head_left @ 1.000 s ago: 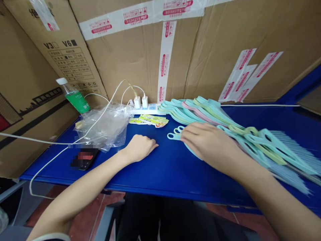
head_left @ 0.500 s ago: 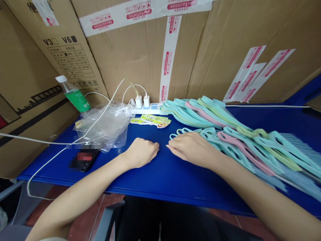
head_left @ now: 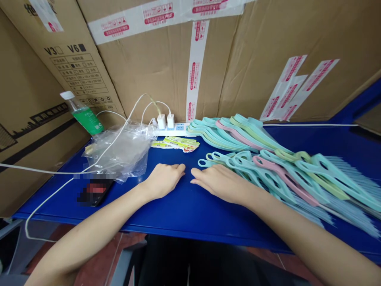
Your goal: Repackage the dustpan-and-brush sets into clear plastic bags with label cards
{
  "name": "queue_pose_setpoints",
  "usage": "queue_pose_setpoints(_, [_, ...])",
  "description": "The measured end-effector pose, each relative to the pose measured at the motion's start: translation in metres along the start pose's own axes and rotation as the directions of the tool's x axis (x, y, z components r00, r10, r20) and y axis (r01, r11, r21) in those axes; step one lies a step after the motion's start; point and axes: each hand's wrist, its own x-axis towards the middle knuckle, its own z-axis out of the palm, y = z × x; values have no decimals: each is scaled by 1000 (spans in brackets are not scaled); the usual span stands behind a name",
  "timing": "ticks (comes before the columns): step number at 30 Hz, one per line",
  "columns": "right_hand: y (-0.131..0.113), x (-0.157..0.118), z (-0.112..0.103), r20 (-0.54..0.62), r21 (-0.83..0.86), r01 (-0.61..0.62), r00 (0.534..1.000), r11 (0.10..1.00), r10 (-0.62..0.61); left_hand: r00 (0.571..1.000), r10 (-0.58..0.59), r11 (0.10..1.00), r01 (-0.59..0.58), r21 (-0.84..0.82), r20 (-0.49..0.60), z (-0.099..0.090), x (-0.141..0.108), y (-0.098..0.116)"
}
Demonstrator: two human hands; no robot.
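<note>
My left hand (head_left: 164, 180) rests on the blue table (head_left: 178, 218) with its fingers curled in, and no object shows in it. Facing it across a small gap is my right hand (head_left: 218, 183), likewise curled and with nothing visible in its grasp. The undersides of both hands are hidden. Close beside my right hand lies a row of brushes (head_left: 275, 167) with teal, pink and green plastic handles and pale bristles; my right wrist and forearm cover part of them. Beyond the hands lie several yellow-green printed labels (head_left: 175, 143).
Behind the labels is a white power strip (head_left: 178, 129) with two chargers. More curved handles (head_left: 232, 133) lie at the back. A clear plastic bag (head_left: 119, 153), a phone (head_left: 95, 191), a bottle (head_left: 88, 119) and a loose white cable (head_left: 41, 172) occupy the left. Cardboard boxes (head_left: 149, 63) wall the back.
The view has turned slightly, so the scene sits a little further left. My hands stay curled near the table, a bit closer together. Nothing has been picked up.
</note>
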Motion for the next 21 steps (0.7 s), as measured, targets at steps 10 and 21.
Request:
queue_pose_setpoints(10, [-3,0,-7,106,-18,53,993,998,-50,999,22,999,-23,-29,-44,0,-3,-2])
queue_pose_setpoints(21, [-3,2,-1,29,23,3,1000,1000,-3,995,15,999,-18,-27,-103,5,-3,-3])
